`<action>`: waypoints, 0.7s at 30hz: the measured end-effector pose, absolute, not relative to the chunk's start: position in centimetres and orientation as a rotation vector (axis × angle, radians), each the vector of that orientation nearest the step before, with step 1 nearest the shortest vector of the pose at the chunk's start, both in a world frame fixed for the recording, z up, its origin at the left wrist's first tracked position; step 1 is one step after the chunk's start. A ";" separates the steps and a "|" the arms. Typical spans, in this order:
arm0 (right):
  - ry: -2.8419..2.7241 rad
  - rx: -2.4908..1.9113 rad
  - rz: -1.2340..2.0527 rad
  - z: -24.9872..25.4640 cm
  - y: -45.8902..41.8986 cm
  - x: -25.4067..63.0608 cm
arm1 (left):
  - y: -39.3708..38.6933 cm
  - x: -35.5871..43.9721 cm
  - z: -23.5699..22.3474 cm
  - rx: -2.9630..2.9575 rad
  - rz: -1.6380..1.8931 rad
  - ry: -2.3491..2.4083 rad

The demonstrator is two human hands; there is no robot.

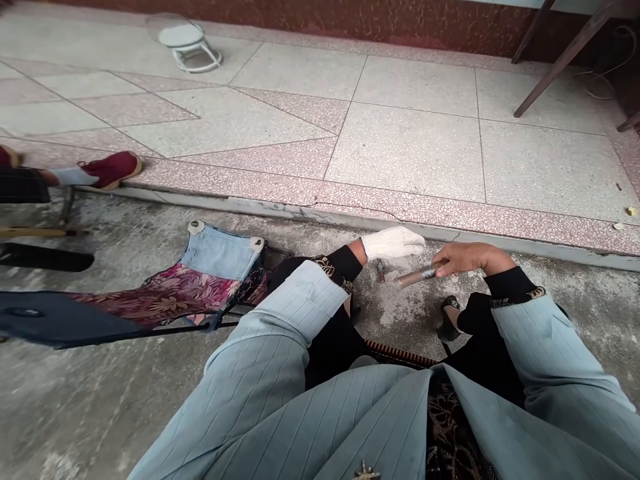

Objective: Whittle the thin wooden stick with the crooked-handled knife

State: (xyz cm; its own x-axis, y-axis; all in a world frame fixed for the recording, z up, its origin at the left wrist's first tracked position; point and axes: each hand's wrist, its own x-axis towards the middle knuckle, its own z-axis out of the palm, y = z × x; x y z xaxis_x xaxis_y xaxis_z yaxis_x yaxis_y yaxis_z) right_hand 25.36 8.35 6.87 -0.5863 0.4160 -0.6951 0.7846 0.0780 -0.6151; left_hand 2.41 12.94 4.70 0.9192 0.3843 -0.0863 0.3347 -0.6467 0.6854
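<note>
My left hand (395,243) wears a white knitted glove, and its fingers are curled closed. Just below it shows a small reddish-brown piece (381,272); whether the glove grips that piece is unclear. My right hand (465,259) is bare and closed around a short brown stick-like tool (416,277) with a silvery band near the fingers. The tool's pale end points left, toward the gloved hand, and is apart from it. Both hands are above the concrete between my knees, close to the step.
A raised tiled step (410,153) runs across in front. To my left stands a folding chair (185,287) with floral fabric. Another person's red shoe (117,170) rests on the step edge. A white stool (187,43) and wooden furniture legs (560,63) stand farther back.
</note>
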 end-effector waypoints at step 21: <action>2.082 2.146 -0.705 6.1 9.8 26.4 | 11.8 3.4 3.4 2.359 0.106 0.521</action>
